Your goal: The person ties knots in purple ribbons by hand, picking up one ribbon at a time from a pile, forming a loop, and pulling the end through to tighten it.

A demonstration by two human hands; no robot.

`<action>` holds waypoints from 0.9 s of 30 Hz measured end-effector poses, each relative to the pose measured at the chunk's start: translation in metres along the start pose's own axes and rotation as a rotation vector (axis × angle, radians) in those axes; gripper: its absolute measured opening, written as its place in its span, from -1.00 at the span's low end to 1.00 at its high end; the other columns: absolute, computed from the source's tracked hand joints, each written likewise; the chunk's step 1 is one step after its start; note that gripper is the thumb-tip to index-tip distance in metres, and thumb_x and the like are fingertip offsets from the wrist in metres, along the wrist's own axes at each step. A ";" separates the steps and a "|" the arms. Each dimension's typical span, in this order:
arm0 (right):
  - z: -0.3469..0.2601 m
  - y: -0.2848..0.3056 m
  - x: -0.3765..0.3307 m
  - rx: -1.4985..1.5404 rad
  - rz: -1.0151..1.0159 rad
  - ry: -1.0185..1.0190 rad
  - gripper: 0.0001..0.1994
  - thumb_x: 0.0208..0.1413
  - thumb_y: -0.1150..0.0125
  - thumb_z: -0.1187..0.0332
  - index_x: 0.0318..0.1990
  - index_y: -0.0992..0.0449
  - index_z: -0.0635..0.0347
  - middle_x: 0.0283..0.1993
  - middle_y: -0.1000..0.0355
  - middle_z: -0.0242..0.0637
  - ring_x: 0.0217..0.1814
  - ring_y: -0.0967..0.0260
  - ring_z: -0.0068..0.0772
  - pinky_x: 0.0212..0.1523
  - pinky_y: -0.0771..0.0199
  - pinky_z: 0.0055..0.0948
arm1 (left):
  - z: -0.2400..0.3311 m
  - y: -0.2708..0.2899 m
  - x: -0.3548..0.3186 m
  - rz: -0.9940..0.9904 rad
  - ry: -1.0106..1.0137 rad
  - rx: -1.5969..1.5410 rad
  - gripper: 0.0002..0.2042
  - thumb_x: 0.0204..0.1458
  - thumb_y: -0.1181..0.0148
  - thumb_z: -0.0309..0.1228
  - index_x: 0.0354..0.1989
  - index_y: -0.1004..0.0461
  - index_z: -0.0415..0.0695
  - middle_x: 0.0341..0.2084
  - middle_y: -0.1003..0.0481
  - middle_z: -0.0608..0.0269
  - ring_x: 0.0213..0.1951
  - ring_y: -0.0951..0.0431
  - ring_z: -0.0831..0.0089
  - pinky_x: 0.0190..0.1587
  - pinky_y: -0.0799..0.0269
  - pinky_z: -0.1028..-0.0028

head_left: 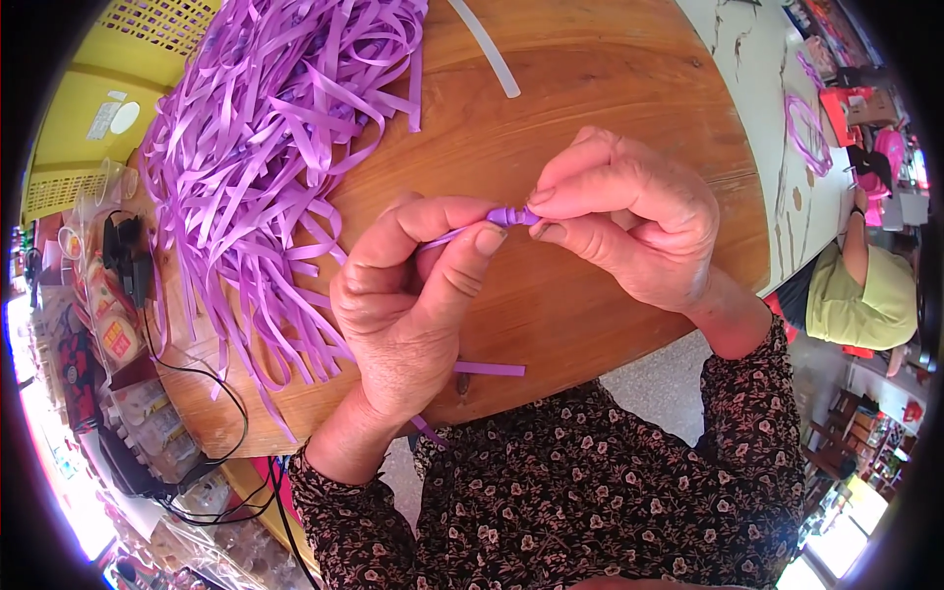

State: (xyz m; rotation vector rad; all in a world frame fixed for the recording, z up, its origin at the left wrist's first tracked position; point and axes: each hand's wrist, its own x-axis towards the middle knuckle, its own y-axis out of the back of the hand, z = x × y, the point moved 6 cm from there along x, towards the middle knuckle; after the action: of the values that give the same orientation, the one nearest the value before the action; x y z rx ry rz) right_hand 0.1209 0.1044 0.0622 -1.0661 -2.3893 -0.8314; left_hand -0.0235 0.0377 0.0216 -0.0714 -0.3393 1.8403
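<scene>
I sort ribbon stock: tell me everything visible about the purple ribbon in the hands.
The purple ribbon looks smooth and slightly shiny, gathered into a short bundle held sideways above the wooden table. The left hand pinches one end, the right hand the other; a strand runs leftward through the left grip.

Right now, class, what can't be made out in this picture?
- Head view: held ribbon, partly hidden by the left hand.
- Head view: pale strip, far end cut off by the upper edge.
- Head view: background items at lower right, too small and blurred.
</scene>
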 end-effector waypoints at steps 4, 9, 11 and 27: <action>-0.001 0.000 -0.002 -0.021 0.006 0.005 -0.79 -0.14 -0.30 0.66 -0.28 -0.52 0.31 -0.31 -0.45 -0.16 -0.40 -0.39 -0.45 -0.41 -0.33 -0.54 | -0.001 0.000 -0.001 -0.008 0.002 0.035 -0.87 -0.02 -0.21 -0.68 -0.29 -0.51 -0.25 -0.55 -0.28 0.54 -0.53 -0.14 0.80 -0.46 -0.05 0.78; 0.000 -0.002 -0.002 0.002 -0.008 -0.029 -0.79 -0.13 -0.28 0.68 -0.28 -0.52 0.30 -0.31 -0.45 -0.16 -0.39 -0.39 -0.44 -0.41 -0.34 -0.53 | 0.000 0.000 -0.001 -0.027 -0.022 0.058 -0.88 -0.02 -0.22 -0.67 -0.30 -0.51 -0.24 -0.56 -0.28 0.54 -0.54 -0.14 0.80 -0.47 -0.06 0.77; -0.001 -0.001 -0.001 0.003 -0.018 -0.029 -0.79 -0.12 -0.28 0.68 -0.28 -0.52 0.30 -0.31 -0.45 -0.16 -0.39 -0.38 -0.44 -0.42 -0.34 -0.54 | 0.000 0.000 -0.001 -0.034 -0.029 0.053 -0.88 -0.02 -0.21 -0.67 -0.30 -0.52 -0.24 -0.56 -0.28 0.54 -0.55 -0.14 0.80 -0.48 -0.06 0.77; -0.002 -0.002 -0.004 -0.054 -0.024 0.021 -0.78 -0.11 -0.27 0.67 -0.26 -0.50 0.29 -0.28 -0.45 -0.13 -0.41 -0.35 -0.43 -0.41 -0.31 -0.53 | 0.000 0.000 -0.003 -0.042 0.028 -0.014 -0.90 0.00 -0.19 -0.67 -0.30 -0.51 -0.26 -0.46 -0.46 0.45 -0.47 -0.32 0.83 -0.44 -0.20 0.81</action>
State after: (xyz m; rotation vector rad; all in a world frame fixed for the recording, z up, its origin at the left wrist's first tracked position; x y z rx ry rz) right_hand 0.1225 0.0999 0.0609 -1.0454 -2.3798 -0.9153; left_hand -0.0222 0.0354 0.0211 -0.0988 -0.3312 1.7940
